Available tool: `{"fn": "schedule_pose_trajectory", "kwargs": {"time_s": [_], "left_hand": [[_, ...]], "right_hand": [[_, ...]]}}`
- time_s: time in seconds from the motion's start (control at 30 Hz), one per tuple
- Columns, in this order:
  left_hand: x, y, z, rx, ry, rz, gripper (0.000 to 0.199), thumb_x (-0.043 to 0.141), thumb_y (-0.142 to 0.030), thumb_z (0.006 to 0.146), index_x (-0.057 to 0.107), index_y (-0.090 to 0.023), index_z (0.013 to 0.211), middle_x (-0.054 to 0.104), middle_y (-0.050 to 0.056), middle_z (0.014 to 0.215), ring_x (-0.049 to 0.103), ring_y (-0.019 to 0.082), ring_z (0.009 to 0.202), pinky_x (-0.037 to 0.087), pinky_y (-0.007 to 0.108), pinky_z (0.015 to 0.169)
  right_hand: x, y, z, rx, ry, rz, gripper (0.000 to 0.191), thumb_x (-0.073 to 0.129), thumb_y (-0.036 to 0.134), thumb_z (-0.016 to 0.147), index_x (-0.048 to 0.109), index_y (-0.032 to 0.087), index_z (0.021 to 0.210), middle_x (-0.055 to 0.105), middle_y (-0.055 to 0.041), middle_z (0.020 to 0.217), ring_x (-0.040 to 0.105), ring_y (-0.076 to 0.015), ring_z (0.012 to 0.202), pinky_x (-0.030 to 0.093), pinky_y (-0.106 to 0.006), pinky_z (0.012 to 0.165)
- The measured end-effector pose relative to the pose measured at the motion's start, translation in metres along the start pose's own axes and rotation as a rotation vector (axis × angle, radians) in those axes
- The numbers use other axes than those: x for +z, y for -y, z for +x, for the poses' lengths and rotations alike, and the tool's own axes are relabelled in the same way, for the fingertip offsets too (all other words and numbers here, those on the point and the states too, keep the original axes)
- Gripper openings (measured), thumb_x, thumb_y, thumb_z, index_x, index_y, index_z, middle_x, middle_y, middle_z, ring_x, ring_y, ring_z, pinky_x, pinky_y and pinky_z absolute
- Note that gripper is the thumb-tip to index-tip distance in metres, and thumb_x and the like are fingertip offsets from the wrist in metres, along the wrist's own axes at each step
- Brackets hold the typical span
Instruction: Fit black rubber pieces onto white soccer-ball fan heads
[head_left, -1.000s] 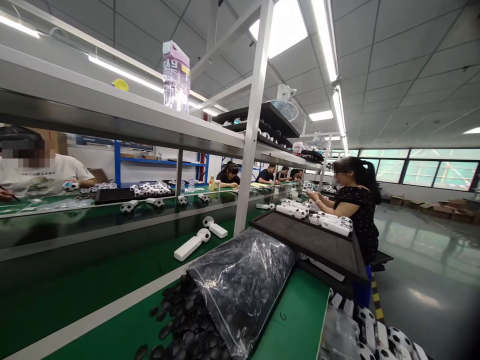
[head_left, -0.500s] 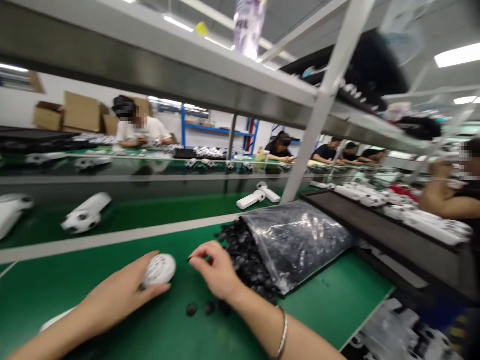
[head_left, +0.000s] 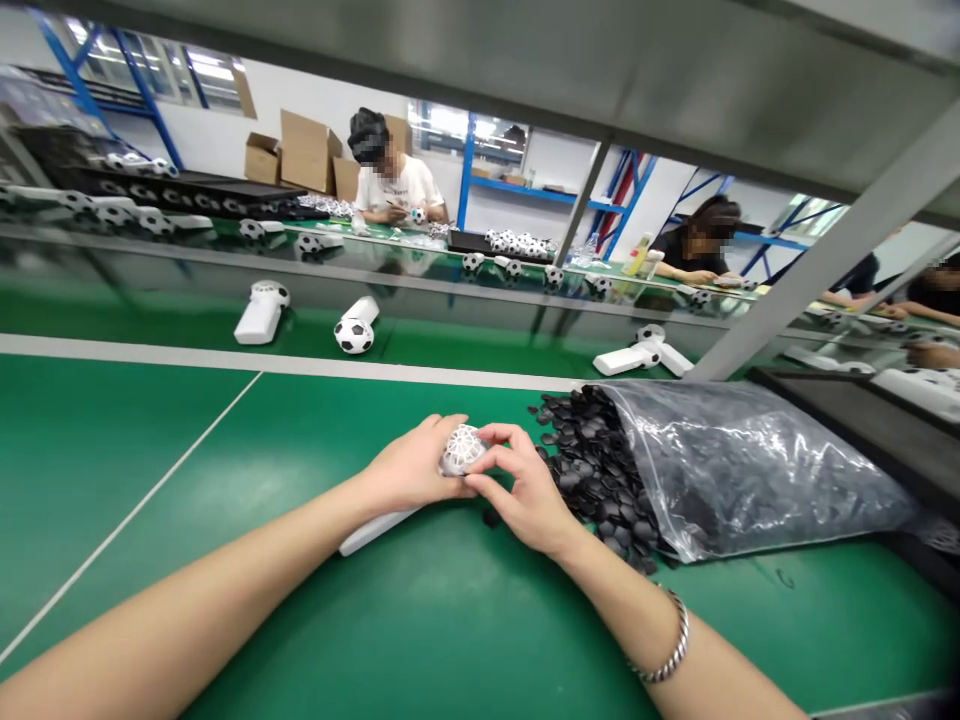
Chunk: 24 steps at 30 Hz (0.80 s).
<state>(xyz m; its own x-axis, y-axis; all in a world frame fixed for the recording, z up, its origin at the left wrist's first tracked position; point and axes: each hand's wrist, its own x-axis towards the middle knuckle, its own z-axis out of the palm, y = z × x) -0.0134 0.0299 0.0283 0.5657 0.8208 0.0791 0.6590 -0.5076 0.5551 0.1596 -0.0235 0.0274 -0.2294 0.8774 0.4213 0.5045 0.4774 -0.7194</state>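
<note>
Both my hands meet over the green bench. My left hand (head_left: 412, 466) grips a white ball-shaped lattice shell (head_left: 462, 450) whose white plastic handle (head_left: 375, 531) runs down and left under my palm. The fingers of my right hand (head_left: 522, 489) press on the shell's right side. Whether they also hold a small black patch, I cannot tell. Just right of my right hand lies a heap of black pentagonal patches (head_left: 592, 470), spilling from the mouth of a clear plastic bag (head_left: 754, 470).
Finished white handheld fans with football heads (head_left: 261, 312) stand on the green belt beyond a white stripe. A co-worker (head_left: 391, 180) works across the line. A dark tray (head_left: 847, 420) sits at the right. A grey shelf and metal upright (head_left: 825, 250) run overhead.
The view has swung down and left. My hands have come together on the shell, and my right hand has moved from pinching beside the patches to pressing on the shell.
</note>
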Motion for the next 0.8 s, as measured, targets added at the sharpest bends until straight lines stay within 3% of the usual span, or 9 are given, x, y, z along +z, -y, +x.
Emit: {"fn": "schedule_pose_trajectory", "kwargs": {"time_s": [0.2,0.33,0.47,0.63,0.73,0.8], "left_hand": [[0.0,0.0,0.0,0.004,-0.006,-0.004,0.077,0.06,-0.058,0.061,0.037,-0.024,0.127,0.048,0.008,0.119,0.052,0.026,0.102,0.042,0.035,0.085],[-0.001,-0.002,-0.001,-0.002,-0.016,0.023,0.074,0.059,-0.057,0.063,0.036,-0.025,0.126,0.049,0.007,0.118,0.052,0.026,0.101,0.042,0.035,0.084],[-0.003,-0.008,-0.001,-0.012,-0.016,0.064,0.064,0.059,-0.053,0.065,0.042,-0.027,0.121,0.052,0.005,0.112,0.053,0.025,0.098,0.043,0.034,0.081],[-0.005,-0.013,-0.003,-0.016,0.013,0.07,0.06,0.059,-0.051,0.065,0.042,-0.03,0.119,0.053,0.003,0.108,0.055,0.023,0.093,0.043,0.031,0.075],[-0.006,-0.012,-0.004,-0.011,0.051,0.019,0.067,0.064,-0.046,0.06,0.039,-0.027,0.12,0.054,0.002,0.11,0.055,0.023,0.094,0.043,0.03,0.075],[-0.01,-0.011,-0.003,-0.025,0.093,-0.001,0.065,0.066,-0.039,0.058,0.041,-0.026,0.116,0.057,0.001,0.104,0.056,0.021,0.089,0.044,0.028,0.07]], "right_hand": [[0.002,-0.004,0.002,0.014,-0.016,-0.036,0.006,0.061,0.017,0.073,0.059,0.021,0.076,0.046,-0.0047,0.111,0.043,-0.0187,0.111,0.034,-0.037,0.096],[0.003,-0.008,0.002,0.087,-0.03,0.029,0.03,0.063,0.019,0.07,0.053,0.023,0.098,0.044,-0.0065,0.122,0.038,-0.0203,0.117,0.042,-0.033,0.088],[0.006,-0.01,0.003,0.127,0.055,0.163,0.04,0.058,0.019,0.075,0.045,0.022,0.112,0.054,-0.0049,0.113,0.052,-0.0164,0.103,0.043,-0.032,0.088],[-0.004,-0.01,0.004,0.226,0.039,0.155,0.035,0.063,0.026,0.072,0.048,0.02,0.103,0.058,-0.0037,0.103,0.055,-0.0153,0.095,0.044,-0.03,0.08],[-0.02,-0.01,0.003,0.345,0.177,-0.034,0.033,0.068,0.04,0.065,0.053,0.02,0.085,0.058,-0.0005,0.078,0.056,-0.0147,0.072,0.044,-0.027,0.062],[-0.026,-0.009,0.001,0.333,0.312,-0.211,0.033,0.073,0.043,0.058,0.056,0.02,0.075,0.054,0.001,0.071,0.052,-0.0142,0.065,0.04,-0.027,0.057]]}}
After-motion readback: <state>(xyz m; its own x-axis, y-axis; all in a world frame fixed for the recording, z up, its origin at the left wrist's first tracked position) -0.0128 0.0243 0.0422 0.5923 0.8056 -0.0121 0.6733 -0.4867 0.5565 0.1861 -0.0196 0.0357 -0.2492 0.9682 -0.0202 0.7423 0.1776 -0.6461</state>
